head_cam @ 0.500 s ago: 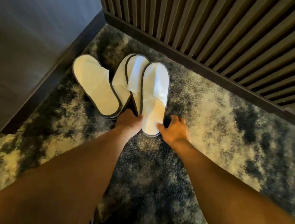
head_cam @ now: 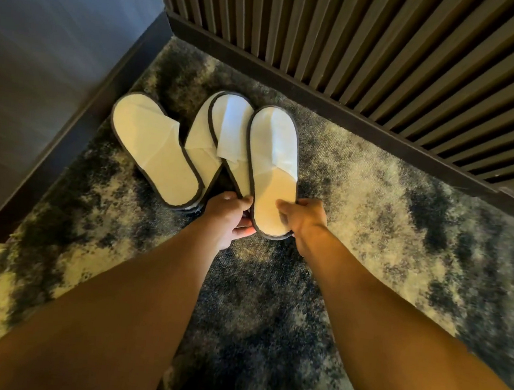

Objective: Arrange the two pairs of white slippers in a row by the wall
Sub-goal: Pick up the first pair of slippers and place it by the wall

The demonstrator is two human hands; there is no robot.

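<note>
Four white slippers with dark trim lie on the carpet in the corner, toes toward the slatted wall (head_cam: 368,49). The leftmost slipper (head_cam: 154,150) lies angled and apart. A second slipper (head_cam: 199,147) is partly covered by a third slipper (head_cam: 233,128), which overlaps it. The rightmost slipper (head_cam: 272,162) lies against the third. My left hand (head_cam: 232,216) is closed around the third slipper's heel, thumb on top. My right hand (head_cam: 304,220) grips the rightmost slipper's heel, with the thumb on the insole and fingers at its right edge.
A dark baseboard (head_cam: 333,108) runs under the slatted wall. A smooth grey wall (head_cam: 45,55) with its own dark skirting closes the left side. Mottled dark and cream carpet (head_cam: 386,220) spreads to the right and toward me.
My right hand, open beside the rightmost slipper before, has closed on its heel. My left hand has wrapped around the neighbouring slipper's heel. The slippers have barely shifted.
</note>
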